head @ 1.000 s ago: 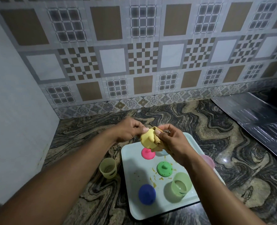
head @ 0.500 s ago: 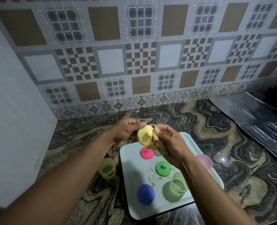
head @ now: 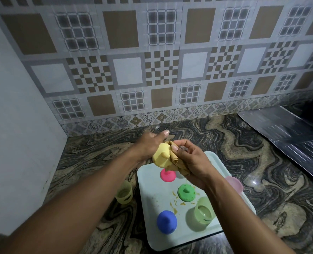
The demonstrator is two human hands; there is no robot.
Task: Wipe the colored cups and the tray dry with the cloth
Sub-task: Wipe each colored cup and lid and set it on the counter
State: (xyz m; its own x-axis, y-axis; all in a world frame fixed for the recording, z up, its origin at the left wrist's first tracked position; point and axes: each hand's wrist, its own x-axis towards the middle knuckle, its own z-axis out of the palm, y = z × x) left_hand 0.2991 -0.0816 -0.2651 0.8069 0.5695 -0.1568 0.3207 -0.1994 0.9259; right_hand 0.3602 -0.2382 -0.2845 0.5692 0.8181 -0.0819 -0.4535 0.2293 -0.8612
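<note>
Above the far end of the pale tray, my left hand holds a yellow lid-like piece from behind. My right hand grips a tan cloth pressed against that yellow piece. On the tray lie a pink lid, a green lid and a blue lid. A translucent green cup stands upright near the tray's front right. Brownish smears mark the tray between the lids.
A yellowish translucent cup stands on the marbled counter left of the tray. A pink cup shows behind my right forearm at the tray's right edge. A dark ribbed sheet lies at the right; a tiled wall rises behind.
My left hand has shifted further behind the yellow piece, and its thumb now points up. The right hand keeps the cloth on the piece.
</note>
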